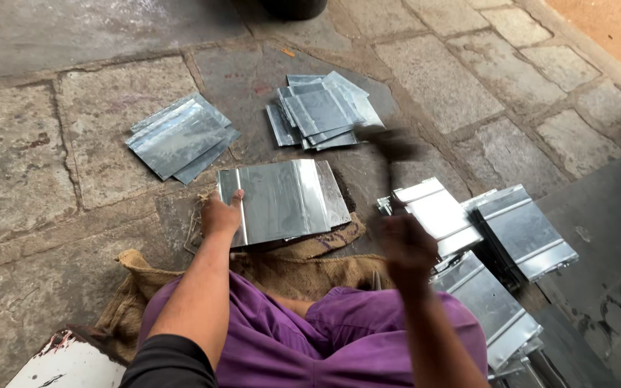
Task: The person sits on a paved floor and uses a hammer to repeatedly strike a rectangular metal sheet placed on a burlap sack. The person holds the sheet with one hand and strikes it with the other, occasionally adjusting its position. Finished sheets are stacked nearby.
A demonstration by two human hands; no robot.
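Note:
My left hand presses down on the left edge of a shiny folded metal sheet lying in front of me on the stone floor. My right hand grips the handle of a dark hammer, raised and blurred by motion, its head hovering just right of the sheet. Another sheet lies underneath the one I hold. I sit with purple-clad legs on a piece of burlap.
Stacks of similar metal sheets lie around: one at the far left, one fanned pile ahead, and several at my right. A dark round container base stands at the top edge. A white object sits at bottom left.

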